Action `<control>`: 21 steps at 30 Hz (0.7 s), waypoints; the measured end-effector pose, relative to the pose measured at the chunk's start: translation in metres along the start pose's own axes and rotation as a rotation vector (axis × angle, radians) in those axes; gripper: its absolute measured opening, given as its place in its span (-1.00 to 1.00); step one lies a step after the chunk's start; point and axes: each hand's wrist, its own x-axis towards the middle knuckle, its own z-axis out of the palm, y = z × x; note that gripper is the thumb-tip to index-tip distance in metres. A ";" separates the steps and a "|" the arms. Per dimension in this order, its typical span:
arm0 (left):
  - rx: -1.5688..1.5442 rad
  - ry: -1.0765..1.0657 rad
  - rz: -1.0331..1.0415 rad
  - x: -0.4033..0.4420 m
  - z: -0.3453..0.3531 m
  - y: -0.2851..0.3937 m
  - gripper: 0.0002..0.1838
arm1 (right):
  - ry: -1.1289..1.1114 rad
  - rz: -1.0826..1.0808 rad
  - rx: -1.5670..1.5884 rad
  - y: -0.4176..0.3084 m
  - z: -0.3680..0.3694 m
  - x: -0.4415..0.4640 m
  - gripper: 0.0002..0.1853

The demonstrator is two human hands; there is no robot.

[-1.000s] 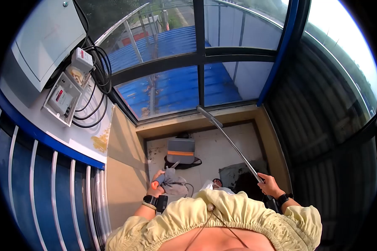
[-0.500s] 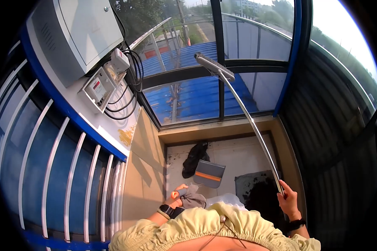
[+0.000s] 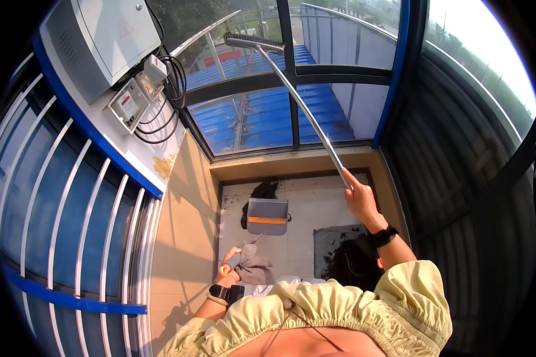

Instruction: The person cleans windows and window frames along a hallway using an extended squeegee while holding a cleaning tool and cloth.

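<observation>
My right hand, with a black watch at the wrist, is closed round the metal pole of a long-handled brush. The brush head lies across the upper left window pane, its bristles up. Low at the left, my left hand is closed on a grey handle with an orange end. A grey cloth hangs beside that handle. Beyond it on the tiles sits a grey dustpan-like object with an orange stripe, in front of a black bag.
A grey mat with dark dirt lies on the floor at the right. At the left are a metal wall box, meters, hanging black cables and window bars. Framed windows stand ahead.
The brush head has gone from the sill up to the upper left pane and swung left. My right hand has moved forward along with the pole. My left hand still holds the handle.
</observation>
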 end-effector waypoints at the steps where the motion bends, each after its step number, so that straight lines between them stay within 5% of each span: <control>1: -0.003 0.000 0.000 -0.003 0.001 -0.004 -0.74 | -0.043 0.008 0.012 0.003 0.005 -0.007 -0.35; 3: -0.005 -0.010 0.001 -0.006 0.001 -0.009 -0.74 | -0.020 -0.055 0.078 0.022 0.026 -0.020 -0.40; 5: 0.007 -0.017 0.006 -0.010 0.001 -0.012 -0.74 | -0.181 0.106 0.066 0.017 0.026 -0.037 -0.45; 10: 0.027 -0.011 -0.009 -0.028 -0.018 -0.014 -0.74 | -0.163 0.245 0.191 0.020 0.028 -0.110 -0.51; 13: 0.030 -0.008 -0.038 -0.032 -0.026 -0.018 -0.74 | -0.145 0.516 0.262 -0.003 -0.006 -0.124 -0.51; 16: 0.042 -0.018 -0.069 -0.028 -0.029 -0.021 -0.74 | 0.147 0.287 0.132 0.041 -0.011 -0.130 -0.49; 21: 0.045 -0.068 -0.130 -0.008 -0.011 -0.027 -0.74 | 0.317 0.392 -0.002 0.080 -0.070 -0.078 -0.50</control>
